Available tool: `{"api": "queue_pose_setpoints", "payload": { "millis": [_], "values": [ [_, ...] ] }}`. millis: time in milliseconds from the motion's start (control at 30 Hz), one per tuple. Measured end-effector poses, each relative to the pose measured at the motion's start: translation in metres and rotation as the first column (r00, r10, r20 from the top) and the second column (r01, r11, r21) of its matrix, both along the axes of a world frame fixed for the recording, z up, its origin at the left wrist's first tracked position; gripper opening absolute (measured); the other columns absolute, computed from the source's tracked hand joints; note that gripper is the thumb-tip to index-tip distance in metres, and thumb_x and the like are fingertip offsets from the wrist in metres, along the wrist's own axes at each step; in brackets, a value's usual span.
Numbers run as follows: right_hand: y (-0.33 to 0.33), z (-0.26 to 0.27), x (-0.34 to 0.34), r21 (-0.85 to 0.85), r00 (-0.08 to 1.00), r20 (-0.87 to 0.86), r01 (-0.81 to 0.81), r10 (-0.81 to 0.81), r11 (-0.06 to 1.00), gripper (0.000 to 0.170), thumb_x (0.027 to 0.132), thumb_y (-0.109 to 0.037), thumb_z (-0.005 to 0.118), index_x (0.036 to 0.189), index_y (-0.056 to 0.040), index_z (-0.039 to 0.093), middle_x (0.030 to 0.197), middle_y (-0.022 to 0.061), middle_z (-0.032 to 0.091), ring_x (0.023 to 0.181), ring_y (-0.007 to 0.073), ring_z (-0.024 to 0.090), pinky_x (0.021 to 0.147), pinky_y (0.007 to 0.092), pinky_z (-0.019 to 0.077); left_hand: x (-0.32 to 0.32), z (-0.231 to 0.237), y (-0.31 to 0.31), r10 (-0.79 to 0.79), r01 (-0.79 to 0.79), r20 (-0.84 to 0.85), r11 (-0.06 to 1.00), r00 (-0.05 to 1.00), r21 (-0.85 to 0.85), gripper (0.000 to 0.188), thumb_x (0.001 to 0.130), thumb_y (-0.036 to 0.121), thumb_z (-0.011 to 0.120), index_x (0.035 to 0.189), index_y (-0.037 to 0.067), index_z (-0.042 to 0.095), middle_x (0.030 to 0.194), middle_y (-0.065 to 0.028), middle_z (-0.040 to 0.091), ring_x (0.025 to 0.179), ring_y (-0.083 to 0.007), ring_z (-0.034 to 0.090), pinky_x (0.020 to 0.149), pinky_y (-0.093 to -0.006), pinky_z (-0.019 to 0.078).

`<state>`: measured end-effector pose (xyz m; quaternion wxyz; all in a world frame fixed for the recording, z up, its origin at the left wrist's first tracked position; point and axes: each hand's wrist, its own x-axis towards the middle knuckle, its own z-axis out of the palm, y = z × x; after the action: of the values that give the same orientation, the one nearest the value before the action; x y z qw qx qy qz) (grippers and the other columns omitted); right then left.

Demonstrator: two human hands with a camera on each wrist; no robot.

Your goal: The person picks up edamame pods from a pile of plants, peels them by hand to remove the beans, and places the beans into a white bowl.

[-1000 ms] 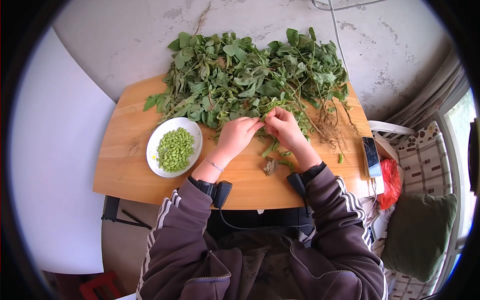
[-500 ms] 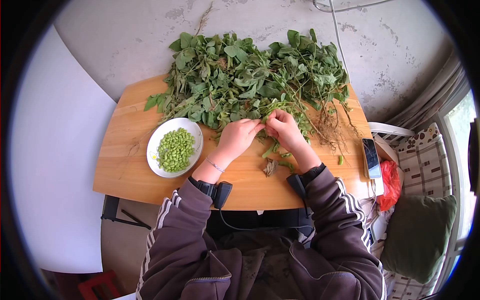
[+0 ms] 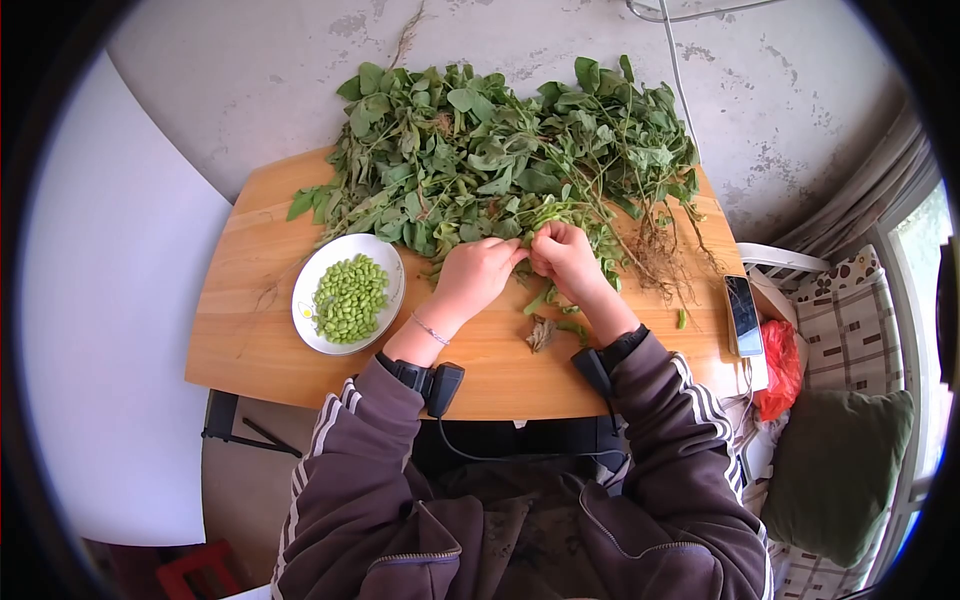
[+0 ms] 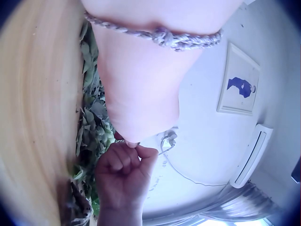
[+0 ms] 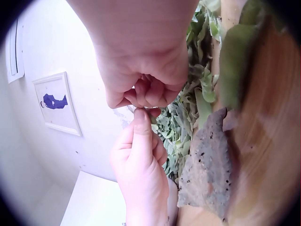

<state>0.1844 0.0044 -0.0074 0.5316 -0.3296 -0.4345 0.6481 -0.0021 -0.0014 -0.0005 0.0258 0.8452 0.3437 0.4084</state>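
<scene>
My left hand [image 3: 474, 273] and right hand [image 3: 567, 258] meet fingertip to fingertip over the table, at the front edge of a heap of leafy soybean plants [image 3: 480, 150]. Between them the fingers pinch a small green soybean pod [image 3: 528, 241], mostly hidden. Thumb and fingers of the left hand [image 5: 141, 160] press together just below the curled right fingers in the right wrist view. Left of the left hand, a white bowl [image 3: 312, 280] contains many shelled green soybeans [image 3: 350, 300]. A dry grey leaf [image 5: 207, 169] and green pods [image 5: 235, 63] lie beneath the right wrist.
Plant roots [image 3: 660, 255] spread at the right of the wooden table [image 3: 250, 330]. One loose pod [image 3: 682, 317] lies near them. A phone [image 3: 742, 312] sits at the table's right edge, by a red plastic bag [image 3: 780, 370] and a cushioned seat with a green pillow [image 3: 840, 470].
Both hands stay together in nearly the same place. The right hand has shifted slightly, its fingers curling closer against the left fingertips. The bowl and plants are unmoved.
</scene>
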Motion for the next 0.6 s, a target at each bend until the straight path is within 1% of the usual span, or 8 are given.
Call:
{"api": "queue_pose_setpoints", "payload": {
  "millis": [133, 233, 333, 433, 533, 600],
  "values": [
    [-0.001, -0.002, -0.001, -0.002, 0.999, 0.017, 0.029, -0.029, 1.000, 0.012, 0.086, -0.004, 0.064, 0.083, -0.0003, 0.053, 0.067, 0.0010, 0.053, 0.052, 0.0077, 0.043, 0.047, 0.0238, 0.0338, 0.000, -0.002, 0.000, 0.010, -0.010, -0.009, 1.000, 1.000, 0.019, 0.019, 0.091, 0.022, 0.067, 0.097, 0.004, 0.071, 0.074, -0.0116, 0.064, 0.064, -0.0325, 0.064, 0.055, -0.0420, 0.0498],
    [0.000, -0.001, -0.003, 0.013, 0.998, 0.035, 0.048, -0.049, 0.999, 0.012, 0.086, -0.005, 0.063, 0.083, -0.0006, 0.053, 0.066, 0.0011, 0.053, 0.053, 0.0084, 0.044, 0.048, 0.0237, 0.0345, 0.001, -0.001, -0.001, 0.045, -0.045, -0.017, 0.999, 0.999, -0.012, 0.018, 0.091, 0.019, 0.069, 0.097, 0.002, 0.072, 0.077, -0.0136, 0.067, 0.064, -0.0324, 0.063, 0.054, -0.0399, 0.0496],
    [-0.001, 0.003, -0.002, 0.017, 0.999, -0.023, 0.023, -0.023, 1.000, 0.012, 0.087, -0.006, 0.063, 0.083, -0.0014, 0.053, 0.067, 0.0013, 0.053, 0.054, 0.0089, 0.044, 0.049, 0.0241, 0.0343, 0.004, -0.003, 0.000, 0.007, 0.002, 0.115, 0.997, 0.993, -0.074, 0.020, 0.093, 0.019, 0.068, 0.099, 0.000, 0.072, 0.076, -0.0146, 0.067, 0.063, -0.0318, 0.062, 0.054, -0.0390, 0.0484],
    [0.000, 0.001, 0.001, 0.000, 0.999, -0.047, -0.004, 0.004, 1.000, 0.013, 0.089, -0.008, 0.062, 0.084, -0.0022, 0.052, 0.068, 0.0013, 0.052, 0.056, 0.0089, 0.043, 0.051, 0.0245, 0.0336, 0.006, -0.009, 0.005, -0.070, 0.097, 0.223, 0.989, 0.972, -0.109, 0.021, 0.094, 0.019, 0.067, 0.101, -0.001, 0.072, 0.076, -0.0153, 0.066, 0.061, -0.0308, 0.060, 0.054, -0.0375, 0.0466],
    [0.002, -0.002, 0.001, -0.032, 0.993, -0.114, -0.031, 0.027, 0.999, 0.013, 0.091, -0.008, 0.062, 0.085, -0.0025, 0.052, 0.069, 0.0013, 0.052, 0.057, 0.0085, 0.041, 0.052, 0.0246, 0.0326, 0.007, -0.012, 0.006, -0.065, 0.094, 0.230, 0.988, 0.971, -0.119, 0.020, 0.094, 0.019, 0.068, 0.102, 0.002, 0.073, 0.073, -0.0147, 0.065, 0.059, -0.0287, 0.059, 0.052, -0.0358, 0.0450],
    [0.001, -0.001, -0.001, -0.030, 0.992, -0.123, -0.017, 0.013, 0.999, 0.012, 0.091, -0.008, 0.062, 0.086, -0.0026, 0.052, 0.070, 0.0012, 0.052, 0.058, 0.0083, 0.042, 0.052, 0.0242, 0.0325, 0.008, -0.007, 0.003, 0.014, 0.010, 0.229, 0.994, 0.973, -0.107, 0.019, 0.092, 0.018, 0.070, 0.103, 0.003, 0.074, 0.071, -0.0134, 0.064, 0.058, -0.0258, 0.059, 0.052, -0.0343, 0.0445]
  ]
}}
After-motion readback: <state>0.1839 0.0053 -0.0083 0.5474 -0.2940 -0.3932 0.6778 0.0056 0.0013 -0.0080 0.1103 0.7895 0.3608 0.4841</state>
